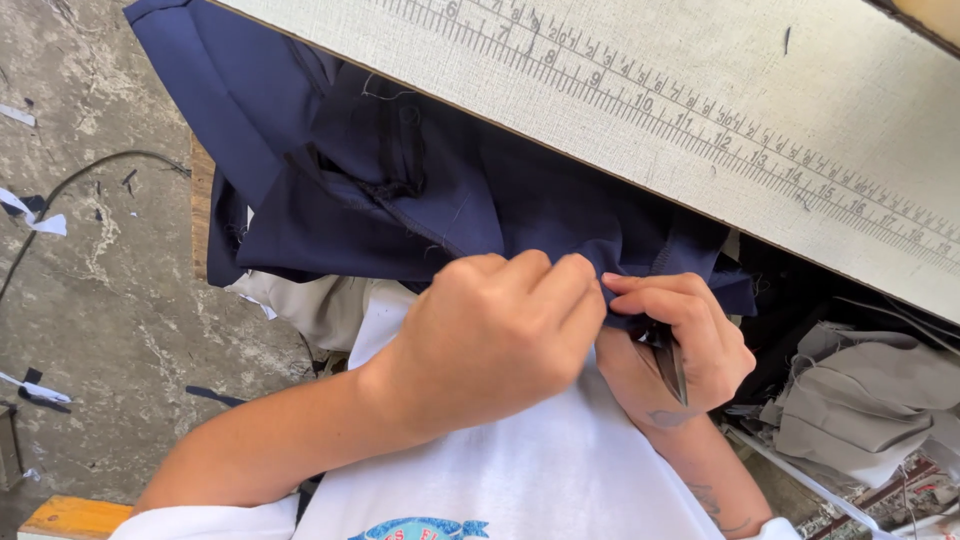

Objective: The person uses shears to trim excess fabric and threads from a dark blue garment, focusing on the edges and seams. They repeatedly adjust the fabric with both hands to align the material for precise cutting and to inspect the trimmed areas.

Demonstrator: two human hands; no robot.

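My left hand [490, 340] pinches the edge of the navy garment [400, 190], which hangs off the desk [700, 110]. My right hand [680, 345] closes its grip on small thread snips [668, 362]. Loose threads remain on the seams, so I judge much trimming is left.

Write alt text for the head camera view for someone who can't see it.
Seen from above, a left hand and a right hand pinch the edge of a navy blue garment; the right hand also holds a small dark metal tool. The garment hangs off a white table with a printed ruler. Grey fabric lies nearby.
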